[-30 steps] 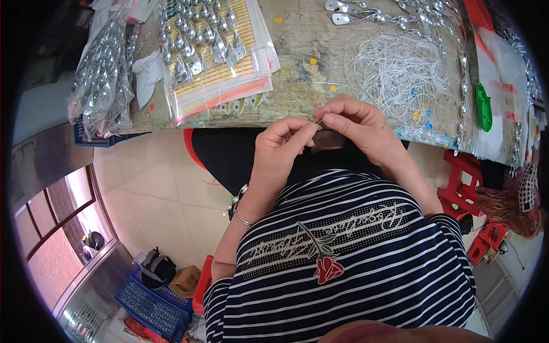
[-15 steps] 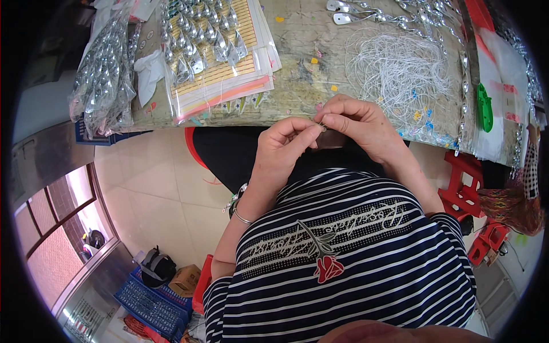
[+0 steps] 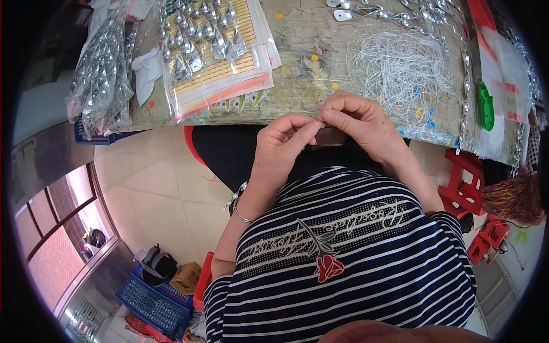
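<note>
My left hand and my right hand meet fingertip to fingertip over the near edge of the worktable. Both pinch at one spot, where a tiny pale piece shows between the tips; its kind is too small to make out. To the right of my right hand, a loose tangle of white cord lies on the tabletop. Beyond my left hand, shiny twisted metal strips rest on a yellow woven-patterned sheet in clear plastic.
A plastic-wrapped bundle of silver spirals sits at the table's left corner. More twisted strips lie at the far right, and a green plastic tool at the right edge. Below stand a red stool and blue crates.
My pinching fingertips have shifted very slightly, and the tips of both hands stay together. The view has moved a little; the things on the table lie as before.
</note>
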Available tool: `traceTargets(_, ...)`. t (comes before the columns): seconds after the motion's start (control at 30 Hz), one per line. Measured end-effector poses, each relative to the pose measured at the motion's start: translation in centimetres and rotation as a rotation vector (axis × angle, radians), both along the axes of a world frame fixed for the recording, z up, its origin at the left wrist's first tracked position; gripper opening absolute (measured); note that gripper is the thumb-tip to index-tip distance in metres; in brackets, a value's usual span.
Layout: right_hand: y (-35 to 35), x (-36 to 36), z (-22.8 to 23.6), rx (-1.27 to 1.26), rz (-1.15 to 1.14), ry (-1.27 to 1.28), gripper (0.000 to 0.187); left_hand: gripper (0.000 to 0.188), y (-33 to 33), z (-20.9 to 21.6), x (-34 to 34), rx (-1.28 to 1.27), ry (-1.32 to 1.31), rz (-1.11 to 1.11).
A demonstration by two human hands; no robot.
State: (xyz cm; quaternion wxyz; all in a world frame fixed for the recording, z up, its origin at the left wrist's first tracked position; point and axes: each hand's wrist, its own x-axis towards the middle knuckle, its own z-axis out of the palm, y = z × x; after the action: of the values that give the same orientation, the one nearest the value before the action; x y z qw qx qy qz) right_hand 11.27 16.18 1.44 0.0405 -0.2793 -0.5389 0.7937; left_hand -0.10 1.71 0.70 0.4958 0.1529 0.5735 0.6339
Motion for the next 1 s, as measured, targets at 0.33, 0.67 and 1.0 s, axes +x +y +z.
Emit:
traceTargets(0.33, 0.4, 0.4, 0.2, -0.058, 0.041, 0.025, 0.02, 0.01, 0.2, 0.0, 0.2, 0.0, 0.049, 0.03)
traceTargets(0.67, 0.7, 0.3, -0.3, 0.228, 0.099, 0.05, 0.016, 0.008, 0.1, 0.0, -0.3, -0.012, 0.041, -0.068)
traceTargets(1.0, 1.7, 0.2, 0.0, 1.01, 0.11, 0.075, 0.007, 0.012, -0.4, -1.4, -0.8, -0.04, 0.267, -0.001)
